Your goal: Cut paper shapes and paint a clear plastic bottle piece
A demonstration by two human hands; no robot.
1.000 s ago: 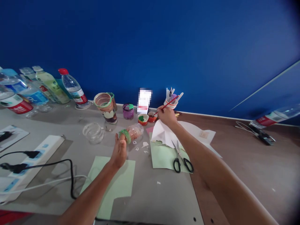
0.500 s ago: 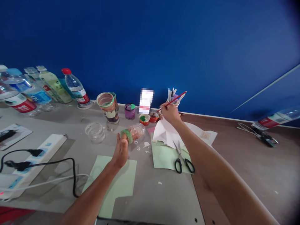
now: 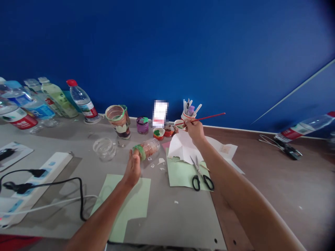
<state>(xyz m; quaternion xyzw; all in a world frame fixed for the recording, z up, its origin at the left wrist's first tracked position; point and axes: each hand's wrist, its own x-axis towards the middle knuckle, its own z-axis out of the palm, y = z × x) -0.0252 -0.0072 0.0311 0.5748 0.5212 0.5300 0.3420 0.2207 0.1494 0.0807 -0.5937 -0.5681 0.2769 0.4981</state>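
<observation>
My left hand (image 3: 132,169) is closed round the green-taped end of a cut clear plastic bottle (image 3: 148,147), holding it on its side above the table. My right hand (image 3: 194,128) pinches a thin red paintbrush (image 3: 202,119), which lies nearly level with its tip at the small paint cups (image 3: 169,131) near the wall. One small cup (image 3: 158,133) holds green paint. A paper cup of brushes (image 3: 190,112) stands just behind my right hand.
Black-handled scissors (image 3: 199,173) lie on a pale green sheet (image 3: 180,174) beside white paper (image 3: 183,148). Another green sheet (image 3: 131,202) lies under my left forearm. Decorated cups (image 3: 117,119), a clear bowl (image 3: 104,149), several water bottles (image 3: 82,101) and a power strip (image 3: 31,181) with cables stand to the left.
My right hand has swung the paintbrush handle down from steeply raised to nearly level and shifted slightly right. The left hand still holds the bottle in the same place.
</observation>
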